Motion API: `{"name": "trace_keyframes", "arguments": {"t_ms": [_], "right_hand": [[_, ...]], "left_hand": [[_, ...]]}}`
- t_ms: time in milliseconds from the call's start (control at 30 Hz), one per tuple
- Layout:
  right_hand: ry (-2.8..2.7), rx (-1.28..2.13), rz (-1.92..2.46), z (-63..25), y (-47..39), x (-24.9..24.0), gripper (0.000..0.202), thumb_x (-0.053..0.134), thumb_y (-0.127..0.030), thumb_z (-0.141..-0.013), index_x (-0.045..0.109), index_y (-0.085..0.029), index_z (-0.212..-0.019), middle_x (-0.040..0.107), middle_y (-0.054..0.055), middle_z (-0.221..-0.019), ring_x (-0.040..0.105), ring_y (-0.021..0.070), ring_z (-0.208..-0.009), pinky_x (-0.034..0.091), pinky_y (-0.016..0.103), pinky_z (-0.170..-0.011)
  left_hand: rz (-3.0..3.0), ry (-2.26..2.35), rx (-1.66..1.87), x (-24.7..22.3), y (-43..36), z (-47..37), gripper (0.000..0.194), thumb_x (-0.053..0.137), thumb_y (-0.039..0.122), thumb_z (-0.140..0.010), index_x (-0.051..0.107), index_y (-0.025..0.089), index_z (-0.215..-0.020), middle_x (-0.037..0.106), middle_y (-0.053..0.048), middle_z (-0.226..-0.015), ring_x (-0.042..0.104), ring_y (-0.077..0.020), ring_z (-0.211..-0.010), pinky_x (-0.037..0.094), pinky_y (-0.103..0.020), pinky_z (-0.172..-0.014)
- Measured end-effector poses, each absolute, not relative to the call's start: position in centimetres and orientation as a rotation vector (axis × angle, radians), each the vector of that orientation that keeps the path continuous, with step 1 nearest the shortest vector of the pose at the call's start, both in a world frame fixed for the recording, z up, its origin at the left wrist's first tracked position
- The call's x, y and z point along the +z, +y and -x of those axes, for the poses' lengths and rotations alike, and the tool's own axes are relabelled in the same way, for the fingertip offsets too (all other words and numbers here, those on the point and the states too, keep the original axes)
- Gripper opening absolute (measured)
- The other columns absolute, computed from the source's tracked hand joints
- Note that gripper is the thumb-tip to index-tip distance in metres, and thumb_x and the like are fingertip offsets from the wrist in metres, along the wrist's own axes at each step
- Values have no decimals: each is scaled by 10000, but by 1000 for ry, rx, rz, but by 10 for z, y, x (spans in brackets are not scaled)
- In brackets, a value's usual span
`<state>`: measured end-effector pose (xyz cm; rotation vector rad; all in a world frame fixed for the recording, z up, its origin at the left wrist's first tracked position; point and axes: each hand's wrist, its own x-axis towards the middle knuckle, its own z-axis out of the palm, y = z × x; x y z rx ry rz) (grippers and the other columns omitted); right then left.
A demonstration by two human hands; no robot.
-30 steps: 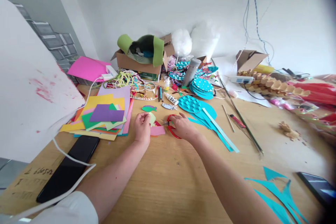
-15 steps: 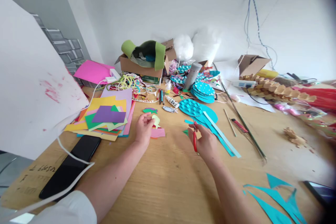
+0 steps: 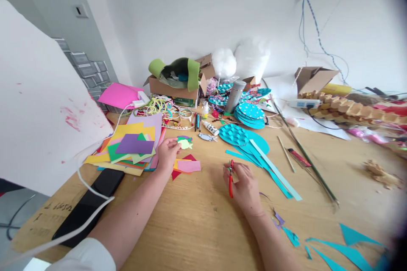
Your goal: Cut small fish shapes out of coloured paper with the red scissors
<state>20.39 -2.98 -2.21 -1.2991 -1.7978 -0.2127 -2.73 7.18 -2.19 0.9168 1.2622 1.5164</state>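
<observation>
My left hand (image 3: 168,152) pinches a pale yellow-green paper fish (image 3: 186,145) by its left end. The fish overlaps a purple and green paper fish (image 3: 186,138) on the table; whether they touch is unclear. My right hand (image 3: 244,184) is closed around red-handled scissors (image 3: 231,183), held just above the wood with the blades largely hidden. Between and beyond the hands lie pink, red and orange paper scraps (image 3: 190,166). A white fish with dark outlines (image 3: 207,137) rests farther back beside a white glue tube (image 3: 210,128).
Coloured paper sheets (image 3: 135,144) are stacked left, near a black phone (image 3: 89,207) crossed by a white cable (image 3: 92,190). Blue paper ovals and strips (image 3: 254,148) lie right, with a long stick (image 3: 305,148) past them. Blue offcuts (image 3: 352,250) are near right.
My left hand has moved the pale fish left and away, over the purple and green fish. My right hand has drawn back slightly with the scissors. The view has shifted a little.
</observation>
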Motion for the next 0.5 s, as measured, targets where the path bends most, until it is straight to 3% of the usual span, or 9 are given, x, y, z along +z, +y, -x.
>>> {"name": "trace_keyframes", "arguments": {"t_ms": [167, 500], "right_hand": [[-1784, -236, 1268, -205, -26, -26, 68, 552, -173, -878, 574, -181, -814, 660, 76, -709, 623, 205, -671, 498, 329, -681], [-1790, -191, 1285, -209, -27, -27, 104, 544, -164, -877, 539, -186, -775, 639, 74, -697, 609, 210, -678, 482, 334, -679]], "left_hand": [[-1108, 1542, 1470, -23, 95, 25, 240, 682, 144, -663, 662, 129, -902, 717, -64, -740, 691, -185, -717, 515, -265, -656], [-1439, 1873, 1189, -32, 127, 22, 282, 617, 147, -749, 662, 132, -1028, 726, -130, -947, 691, -223, -883, 507, -309, -777]]}}
